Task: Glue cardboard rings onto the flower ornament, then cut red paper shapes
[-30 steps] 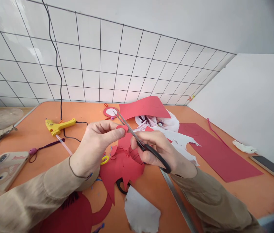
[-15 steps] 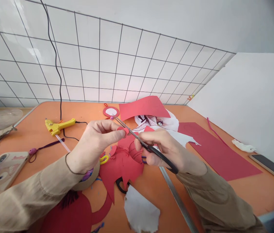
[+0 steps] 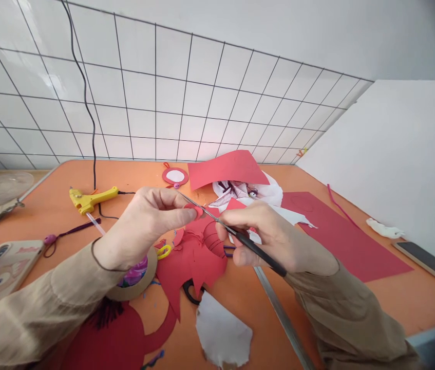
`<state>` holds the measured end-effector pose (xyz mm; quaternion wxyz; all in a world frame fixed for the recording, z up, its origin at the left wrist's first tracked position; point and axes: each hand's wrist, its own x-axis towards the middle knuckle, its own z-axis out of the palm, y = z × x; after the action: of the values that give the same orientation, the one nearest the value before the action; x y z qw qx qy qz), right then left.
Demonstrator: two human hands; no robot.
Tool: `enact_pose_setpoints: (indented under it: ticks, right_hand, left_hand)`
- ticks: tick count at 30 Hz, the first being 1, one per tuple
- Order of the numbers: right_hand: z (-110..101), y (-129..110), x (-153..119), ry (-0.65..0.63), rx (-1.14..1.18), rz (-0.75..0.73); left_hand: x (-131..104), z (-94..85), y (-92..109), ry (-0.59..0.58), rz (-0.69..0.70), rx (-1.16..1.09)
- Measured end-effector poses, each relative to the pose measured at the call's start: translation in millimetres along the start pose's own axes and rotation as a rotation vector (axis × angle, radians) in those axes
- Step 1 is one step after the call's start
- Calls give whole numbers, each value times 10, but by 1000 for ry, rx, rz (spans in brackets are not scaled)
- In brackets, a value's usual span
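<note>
Between thumb and fingers, my left hand [image 3: 151, 221] pinches a small red paper piece [image 3: 199, 210]. My right hand [image 3: 267, 236] grips black-handled scissors [image 3: 253, 245], their blades pointing up and left and lying against the edge of that piece. The blades look nearly closed. Below both hands lies a heap of red paper scraps [image 3: 192, 262] on the orange table. A roll of tape [image 3: 150, 280] sits partly under my left wrist. A torn white scrap [image 3: 223, 329] rests nearer to me, beside a second black handle loop [image 3: 190, 292] mostly covered by paper.
A yellow glue gun [image 3: 92, 199] with a cord stands at the left, and a phone in a cartoon case [image 3: 5, 270] lies in front of it. A metal ruler [image 3: 281, 313] runs below my right hand. Large red sheets [image 3: 344, 236] lie to the right. A wire grid [image 3: 155, 103] backs the table.
The scissors' handles have come closer together, and the blades have closed further at the red piece. The left hand keeps its pinch. The whole view has shifted slightly.
</note>
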<state>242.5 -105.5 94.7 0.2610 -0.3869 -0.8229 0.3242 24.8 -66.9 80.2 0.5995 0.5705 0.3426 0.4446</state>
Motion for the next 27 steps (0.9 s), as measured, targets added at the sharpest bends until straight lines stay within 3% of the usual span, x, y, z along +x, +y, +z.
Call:
enact_pose_setpoints:
  ticks: [7, 16, 20, 23, 27]
  right_hand:
    - [-20, -3, 2, -14, -90, -20]
    - [-50, 17, -17, -16, -166, 76]
    - [0, 53, 46, 154, 43, 135]
    - [129, 70, 121, 341, 272, 72]
    - [291, 56, 171, 422, 351, 0]
  left_hand:
    - [5, 3, 24, -2, -48, 4]
    - [44, -28, 20, -17, -54, 1]
    - [52, -13, 2, -4, -61, -1]
    - [27, 13, -10, -5, -54, 57]
    - [-20, 42, -2, -50, 82, 142]
